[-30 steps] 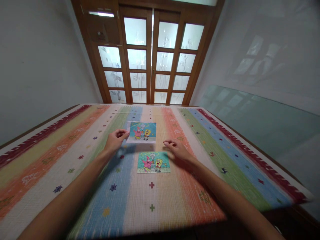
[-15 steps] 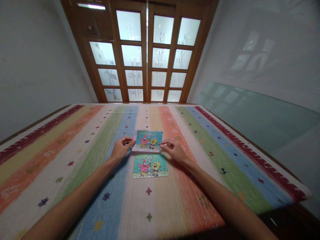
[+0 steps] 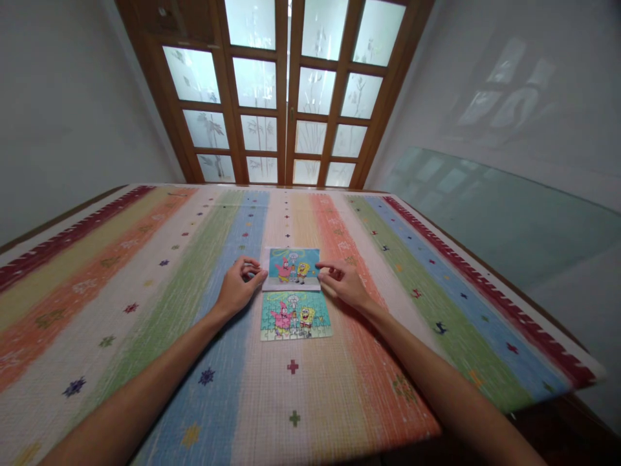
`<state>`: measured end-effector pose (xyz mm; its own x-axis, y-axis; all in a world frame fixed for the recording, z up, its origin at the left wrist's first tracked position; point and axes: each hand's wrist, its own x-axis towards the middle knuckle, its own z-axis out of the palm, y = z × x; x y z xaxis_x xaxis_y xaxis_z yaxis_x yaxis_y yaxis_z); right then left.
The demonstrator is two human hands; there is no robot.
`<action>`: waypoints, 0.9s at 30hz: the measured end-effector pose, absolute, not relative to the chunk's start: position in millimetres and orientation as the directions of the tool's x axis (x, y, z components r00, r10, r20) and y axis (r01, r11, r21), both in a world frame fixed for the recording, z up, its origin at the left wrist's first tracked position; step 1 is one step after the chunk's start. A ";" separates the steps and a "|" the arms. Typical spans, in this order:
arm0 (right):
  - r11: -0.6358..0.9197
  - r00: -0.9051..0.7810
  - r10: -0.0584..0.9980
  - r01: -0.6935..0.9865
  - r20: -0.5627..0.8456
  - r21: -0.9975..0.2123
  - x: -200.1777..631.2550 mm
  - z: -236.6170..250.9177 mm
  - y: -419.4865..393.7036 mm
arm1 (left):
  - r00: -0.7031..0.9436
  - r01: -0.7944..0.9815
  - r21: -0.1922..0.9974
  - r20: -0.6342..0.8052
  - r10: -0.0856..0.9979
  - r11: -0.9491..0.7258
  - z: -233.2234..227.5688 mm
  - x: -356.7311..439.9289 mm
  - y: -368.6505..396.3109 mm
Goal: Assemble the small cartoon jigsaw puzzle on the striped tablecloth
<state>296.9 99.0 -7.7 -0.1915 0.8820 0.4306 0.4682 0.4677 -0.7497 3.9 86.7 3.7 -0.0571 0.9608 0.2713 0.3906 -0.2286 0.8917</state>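
A reference picture card [image 3: 294, 266] with cartoon characters on a blue background lies just beyond a jigsaw puzzle [image 3: 295, 316]. The puzzle is assembled and shows the same scene, its piece lines visible. My left hand [image 3: 241, 283] has its thumb at the card's left edge, with the other fingers curled. At the right edge, my right hand [image 3: 343, 282] holds the card between thumb and index finger, the tips slightly apart. The card's near edge sits close along the puzzle's far edge.
A striped cloth [image 3: 194, 362] with small woven motifs covers the table. Beyond the far edge stand wooden doors [image 3: 283, 116] with frosted panes. A pale glass panel [image 3: 485, 200] leans along the right wall.
The card has shifted slightly right, straightened, and come down flatter beside the puzzle. Both hands moved with it. The camera view has tilted down a little.
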 end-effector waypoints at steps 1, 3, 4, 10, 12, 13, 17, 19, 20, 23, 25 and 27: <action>0.478 -0.205 0.876 0.485 0.436 -0.732 296.8 -7.6 99.4 | -0.044 0.438 0.865 0.292 0.956 -0.244 4.1 2.7 85.9; 0.499 -0.239 0.864 0.525 0.444 -0.689 297.6 -8.1 100.5 | 0.004 0.536 0.803 0.308 0.951 -0.262 4.2 0.8 85.1; 0.508 -0.256 0.859 0.545 0.444 -0.667 298.3 -9.0 101.0 | 0.036 0.579 0.769 0.309 0.950 -0.272 3.7 0.2 85.2; 0.525 -0.343 0.847 0.664 0.407 -0.533 301.3 -20.0 103.3 | 0.224 0.690 0.579 0.400 0.889 -0.434 -6.7 -1.1 88.2; 0.516 -0.346 0.851 0.693 0.395 -0.504 301.9 -23.1 104.0 | 0.252 0.712 0.522 0.435 0.865 -0.470 -10.3 -1.3 88.9; 0.513 -0.347 0.852 0.701 0.391 -0.495 302.3 -24.1 104.3 | 0.255 0.723 0.501 0.447 0.857 -0.476 -11.9 -1.4 89.1; 0.517 -0.359 0.850 0.708 0.384 -0.482 303.6 -25.3 105.7 | 0.252 0.753 0.460 0.459 0.852 -0.471 -16.0 -1.5 89.7; 0.519 -0.359 0.849 0.706 0.389 -0.482 303.7 -25.3 106.3 | 0.248 0.761 0.456 0.454 0.856 -0.462 -17.0 -1.2 90.1; 0.521 -0.357 0.847 0.704 0.394 -0.483 303.6 -25.4 106.6 | 0.247 0.763 0.455 0.452 0.857 -0.459 -17.3 -1.0 90.3; 0.526 -0.353 0.843 0.700 0.406 -0.484 303.0 -26.0 107.0 | 0.247 0.767 0.451 0.450 0.858 -0.457 -17.2 -0.9 90.7; 0.520 -0.350 0.847 0.702 0.400 -0.487 302.7 -25.9 106.9 | 0.250 0.766 0.451 0.449 0.858 -0.459 -16.7 -1.2 90.8; 0.515 -0.354 0.851 0.704 0.387 -0.490 302.5 -25.2 106.5 | 0.250 0.757 0.463 0.447 0.859 -0.461 -16.1 -1.5 90.9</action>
